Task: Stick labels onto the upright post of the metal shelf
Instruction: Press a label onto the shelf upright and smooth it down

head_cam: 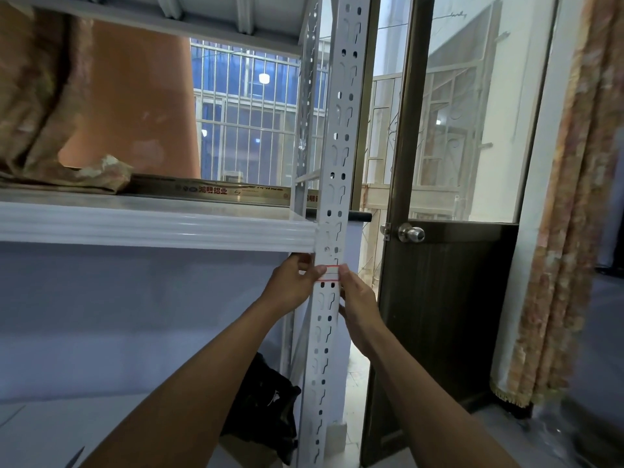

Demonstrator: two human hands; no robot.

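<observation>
The white perforated upright post (pixel 339 136) of the metal shelf runs from top to bottom through the middle of the head view. A small white label (pixel 331 273) with red edge lines lies across the post just under the shelf board (pixel 152 226). My left hand (pixel 293 282) presses the label's left end with the thumb. My right hand (pixel 358 298) presses its right end with the fingertips and wraps the post's right side. Both forearms reach up from the bottom of the view.
A brown door with a round knob (pixel 410 234) stands right of the post. A patterned curtain (pixel 567 231) hangs at the far right. Folded fabric (pixel 64 170) and a long box (pixel 209 190) lie on the shelf. A black bag (pixel 266 410) sits on the floor.
</observation>
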